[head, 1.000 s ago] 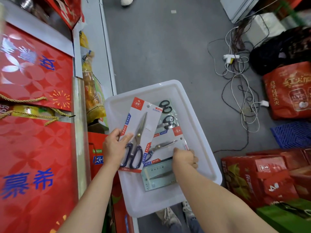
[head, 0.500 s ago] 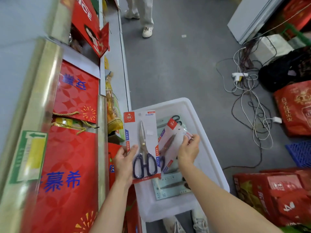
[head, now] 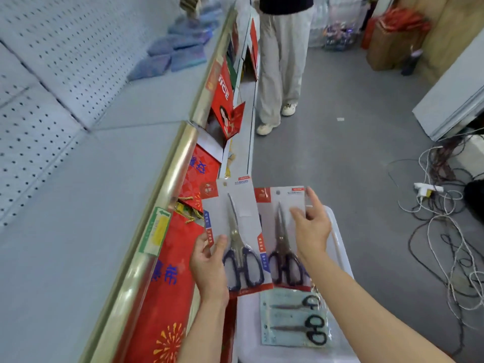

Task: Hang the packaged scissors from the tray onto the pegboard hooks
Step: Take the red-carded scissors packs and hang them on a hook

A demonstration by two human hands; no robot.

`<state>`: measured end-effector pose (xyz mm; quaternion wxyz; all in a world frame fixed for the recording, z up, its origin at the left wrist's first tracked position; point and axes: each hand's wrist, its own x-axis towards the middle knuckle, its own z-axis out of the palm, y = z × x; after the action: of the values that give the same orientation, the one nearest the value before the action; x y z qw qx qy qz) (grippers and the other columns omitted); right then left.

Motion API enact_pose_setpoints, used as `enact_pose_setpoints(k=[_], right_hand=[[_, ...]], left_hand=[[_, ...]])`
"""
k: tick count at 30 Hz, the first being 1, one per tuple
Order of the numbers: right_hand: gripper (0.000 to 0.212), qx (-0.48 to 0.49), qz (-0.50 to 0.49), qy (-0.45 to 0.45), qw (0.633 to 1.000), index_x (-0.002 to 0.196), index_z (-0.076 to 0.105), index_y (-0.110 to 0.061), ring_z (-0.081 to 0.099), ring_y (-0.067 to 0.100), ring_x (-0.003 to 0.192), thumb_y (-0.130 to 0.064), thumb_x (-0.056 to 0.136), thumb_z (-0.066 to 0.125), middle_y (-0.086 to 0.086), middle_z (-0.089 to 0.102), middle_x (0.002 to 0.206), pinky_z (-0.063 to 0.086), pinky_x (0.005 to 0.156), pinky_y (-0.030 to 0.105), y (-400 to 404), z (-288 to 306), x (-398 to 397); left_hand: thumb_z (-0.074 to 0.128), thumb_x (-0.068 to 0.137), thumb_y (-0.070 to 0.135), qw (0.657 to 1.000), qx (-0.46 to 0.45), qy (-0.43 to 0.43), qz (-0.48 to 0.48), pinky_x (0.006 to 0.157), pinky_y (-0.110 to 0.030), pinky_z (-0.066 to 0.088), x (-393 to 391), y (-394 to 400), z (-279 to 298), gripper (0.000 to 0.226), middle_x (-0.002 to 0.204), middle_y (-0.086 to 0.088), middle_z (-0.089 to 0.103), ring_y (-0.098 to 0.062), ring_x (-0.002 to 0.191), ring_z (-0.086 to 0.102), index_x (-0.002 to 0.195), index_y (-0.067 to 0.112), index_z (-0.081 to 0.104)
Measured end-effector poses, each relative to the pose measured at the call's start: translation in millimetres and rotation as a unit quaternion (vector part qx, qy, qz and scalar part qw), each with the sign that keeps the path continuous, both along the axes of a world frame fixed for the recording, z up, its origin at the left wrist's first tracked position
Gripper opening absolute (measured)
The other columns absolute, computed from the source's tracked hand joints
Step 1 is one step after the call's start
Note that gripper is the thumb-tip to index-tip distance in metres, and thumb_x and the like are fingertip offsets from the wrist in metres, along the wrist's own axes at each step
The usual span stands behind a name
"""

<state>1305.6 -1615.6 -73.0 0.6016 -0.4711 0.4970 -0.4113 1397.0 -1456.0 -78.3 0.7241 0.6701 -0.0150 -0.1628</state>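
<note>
from the head view, the left hand (head: 209, 265) grips the lower left edge of a white-and-red carded pack of blue-handled scissors (head: 237, 242), thumb across the front, card upright. the right hand (head: 311, 229) pinches the right edge of a second carded pack of dark-handled scissors (head: 281, 239), just beside the first, their edges about touching. both packs are held up above the white plastic tray (head: 337, 239), where a pale green card with two black-handled scissors (head: 296, 320) lies flat. the grey perforated pegboard (head: 60, 74) runs along the left, behind a grey shelf; hooks, i can't make out. red gift bags (head: 167, 297) sit under the shelf, tangled cables (head: 445, 218) on the floor, another person's pale trousers (head: 282, 61) ahead.
</note>
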Motion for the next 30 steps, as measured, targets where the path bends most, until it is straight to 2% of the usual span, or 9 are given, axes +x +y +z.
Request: enact_pose_setpoints(k=[3, 5, 9, 12, 15, 20, 22, 26, 30], right_hand=[[0.055, -0.025, 0.044, -0.043, 0.998, 0.133, 0.058, -0.025, 0.062, -0.013, 0.084, 0.006, 0.087, 0.060, -0.018, 0.067, 0.102, 0.050, 0.081, 0.009, -1.3, 41.4, 4.1], [0.055, -0.042, 0.074, -0.058, 0.995, 0.134, 0.057, -0.027, 0.063, -0.006, 0.103, 0.004, 0.088, 0.061, -0.018, 0.066, 0.117, 0.049, 0.096, 0.020, 0.5, 68.7, 7.7], [0.054, -0.079, 0.125, -0.079, 0.986, 0.132, 0.058, -0.031, 0.063, -0.009, 0.098, 0.000, 0.088, 0.059, -0.033, 0.065, 0.105, 0.050, 0.094, 0.020, 7.7, 115.8, 13.7], [0.055, -0.114, 0.165, -0.105, 0.974, 0.130, 0.058, -0.037, 0.061, 0.013, 0.107, -0.001, 0.088, 0.062, -0.009, 0.070, 0.113, 0.054, 0.092, 0.025, 17.5, 147.2, 15.7], [0.057, -0.129, 0.208, -0.140, 0.960, 0.127, 0.058, -0.043, 0.053, 0.002, 0.069, -0.002, 0.087, 0.064, -0.013, 0.065, 0.089, 0.047, 0.085, 0.020, 32.7, 177.8, 21.0], [0.053, -0.140, 0.274, -0.195, 0.931, 0.131, 0.058, -0.032, 0.052, 0.003, 0.090, -0.003, 0.088, 0.063, -0.009, 0.061, 0.109, 0.045, 0.086, 0.011, 77.9, 227.9, 31.6], [0.050, -0.158, 0.297, -0.206, 0.919, 0.132, 0.059, -0.028, 0.055, 0.004, 0.090, -0.006, 0.087, 0.063, -0.008, 0.064, 0.111, 0.045, 0.087, 0.012, 99.7, 240.9, 38.0], [0.052, -0.153, 0.341, -0.232, 0.898, 0.134, 0.058, -0.020, 0.039, 0.008, 0.062, 0.002, 0.088, 0.062, -0.002, 0.060, 0.080, 0.036, 0.056, 0.006, 151.0, 257.4, 46.5], [0.052, -0.126, 0.385, -0.253, 0.879, 0.134, 0.057, -0.016, 0.052, -0.009, 0.056, 0.007, 0.087, 0.061, -0.002, 0.068, 0.098, 0.043, 0.062, 0.004, 207.3, 267.8, 44.1]], left_hand=[[0.065, 0.091, 0.004, 0.997, -0.048, -0.028, 0.061, 0.090, -0.029, 0.057, -5.5, -0.8, 38.5, 0.042, 0.116, -0.002, 0.072, -0.016, 0.105, 0.069, 0.126, 0.027, 0.061], [0.065, 0.091, 0.003, 0.992, -0.048, -0.082, 0.087, 0.089, -0.020, 0.054, -9.4, 1.3, 65.0, 0.053, 0.120, 0.009, 0.071, -0.003, 0.108, 0.066, 0.136, 0.030, 0.055], [0.068, 0.091, 0.013, 0.977, -0.016, -0.161, 0.135, 0.101, -0.036, 0.052, -15.5, 16.8, 107.4, 0.060, 0.134, 0.009, 0.063, -0.009, 0.121, 0.061, 0.142, 0.037, 0.049], [0.067, 0.092, 0.017, 0.970, -0.023, -0.173, 0.170, 0.102, -0.040, 0.050, -21.6, 36.5, 136.4, 0.058, 0.136, 0.011, 0.061, -0.011, 0.122, 0.060, 0.138, 0.046, 0.048], [0.066, 0.092, 0.022, 0.958, -0.018, -0.203, 0.201, 0.100, -0.035, 0.051, -28.3, 63.2, 162.3, 0.058, 0.138, 0.012, 0.058, -0.010, 0.123, 0.059, 0.138, 0.052, 0.045], [0.065, 0.093, 0.017, 0.930, 0.003, -0.233, 0.285, 0.076, -0.003, 0.046, -39.7, 115.6, 199.2, 0.058, 0.108, 0.035, 0.062, 0.006, 0.092, 0.061, 0.139, 0.046, 0.046], [0.065, 0.093, 0.019, 0.919, 0.009, -0.239, 0.315, 0.074, -0.005, 0.047, -43.5, 138.6, 211.3, 0.055, 0.088, 0.044, 0.061, 0.002, 0.081, 0.058, 0.138, 0.046, 0.048], [0.066, 0.093, 0.018, 0.898, 0.013, -0.250, 0.362, 0.096, -0.015, 0.049, -57.1, 184.5, 230.6, 0.055, 0.111, 0.053, 0.052, 0.020, 0.106, 0.056, 0.138, 0.045, 0.050], [0.067, 0.091, 0.015, 0.869, 0.029, -0.253, 0.424, 0.100, -0.034, 0.052, -75.8, 233.5, 237.9, 0.056, 0.129, 0.023, 0.062, 0.005, 0.111, 0.062, 0.136, 0.044, 0.052]])
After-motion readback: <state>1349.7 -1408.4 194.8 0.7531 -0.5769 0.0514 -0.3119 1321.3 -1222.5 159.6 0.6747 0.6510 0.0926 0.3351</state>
